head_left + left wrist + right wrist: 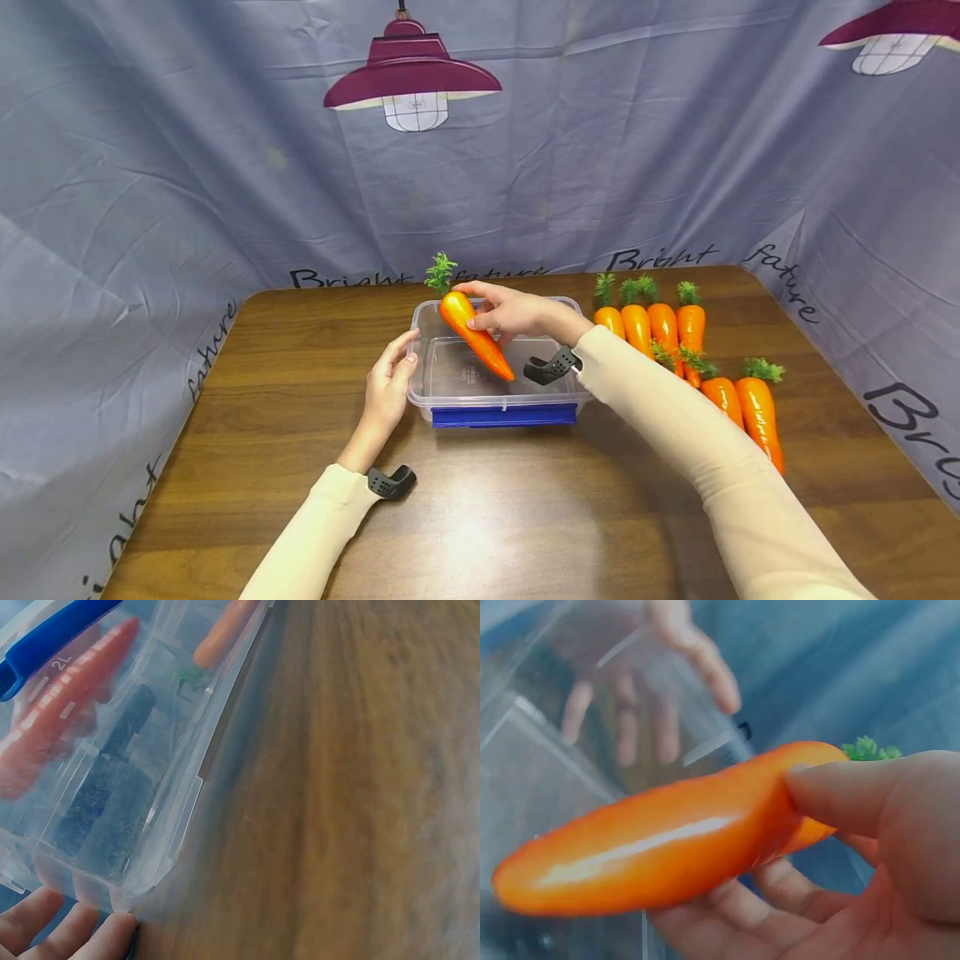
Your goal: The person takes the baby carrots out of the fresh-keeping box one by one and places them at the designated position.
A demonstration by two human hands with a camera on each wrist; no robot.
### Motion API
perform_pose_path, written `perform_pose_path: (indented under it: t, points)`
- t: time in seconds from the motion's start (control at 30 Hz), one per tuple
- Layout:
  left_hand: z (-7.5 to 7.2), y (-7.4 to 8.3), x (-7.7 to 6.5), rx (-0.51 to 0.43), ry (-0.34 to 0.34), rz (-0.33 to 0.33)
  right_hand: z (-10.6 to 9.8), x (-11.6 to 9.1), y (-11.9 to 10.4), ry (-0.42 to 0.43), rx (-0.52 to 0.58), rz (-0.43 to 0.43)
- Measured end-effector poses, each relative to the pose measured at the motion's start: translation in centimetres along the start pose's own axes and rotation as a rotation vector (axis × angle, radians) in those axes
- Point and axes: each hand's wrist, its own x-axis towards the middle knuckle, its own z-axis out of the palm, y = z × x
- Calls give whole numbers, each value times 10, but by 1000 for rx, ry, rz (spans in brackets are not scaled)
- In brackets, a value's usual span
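Observation:
My right hand [504,312] pinches an orange carrot [477,336] with a green leafy top, thumb on one side and fingers underneath. It is tilted over a clear plastic box [450,393], its pointed tip low and toward me. In the right wrist view the carrot [667,840] lies across the fingers, thumb near its thick end. My left hand [387,382] rests against the box's left end. Through the plastic, its straight fingers [626,731] show spread along the outer wall. In the left wrist view, fingertips [112,934] touch the box's corner.
Several more carrots [759,417] lie in two rows on the wooden table [300,367], right of the box, partly behind my right sleeve. A blue latch [504,415] runs along the box's front. A grey printed curtain [525,183] hangs behind and beside the table.

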Motion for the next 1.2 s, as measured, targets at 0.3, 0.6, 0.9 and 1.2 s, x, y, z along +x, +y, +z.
perform_pose_path:
  t: [0.3,0.6,0.9,1.2]
  points:
    - [0,0,1,-23,1,9,-11,-29,5,-2,487,-88]
    - [0,0,0,-7,-5,-6,-21,-62,20,16,786,-148]
    - [0,1,-1,1,-7,-2,-40,-89,42,-26,910,-219]
    - [1,0,-1,6,-8,12,-59,-130,66,16,915,-230]
